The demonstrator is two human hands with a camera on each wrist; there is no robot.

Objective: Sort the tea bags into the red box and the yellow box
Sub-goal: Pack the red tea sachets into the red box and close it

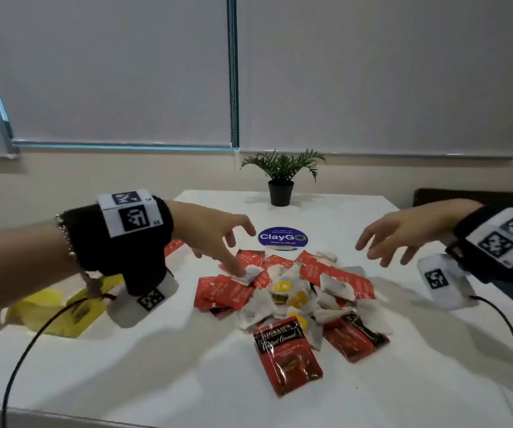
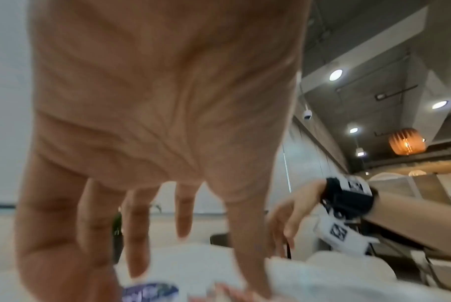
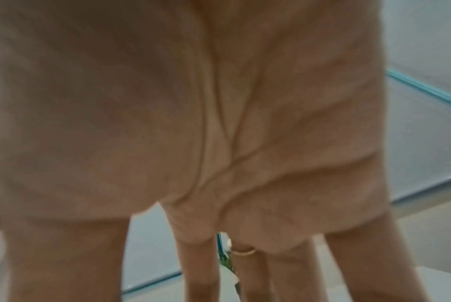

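A heap of tea bags point(image 1: 289, 291) lies mid-table: red packets, white paper bags with yellow tags, and dark red Bigelow packets point(image 1: 286, 353) at the front. My left hand point(image 1: 218, 239) reaches down over the heap's left side with fingers spread, one fingertip touching a white bag point(image 1: 247, 274). My right hand point(image 1: 394, 239) hovers above the heap's right side, fingers spread and holding nothing. The yellow box point(image 1: 54, 310) lies at the left under my left forearm. A red edge point(image 1: 173, 247), perhaps the red box, shows behind the left wrist. Both wrist views show spread fingers.
A small potted plant point(image 1: 281, 177) stands at the table's far edge, with a round blue ClayGO sticker point(image 1: 283, 237) in front of it. The white table point(image 1: 125, 366) ends near the bottom of the view. Black cables trail from both wrists.
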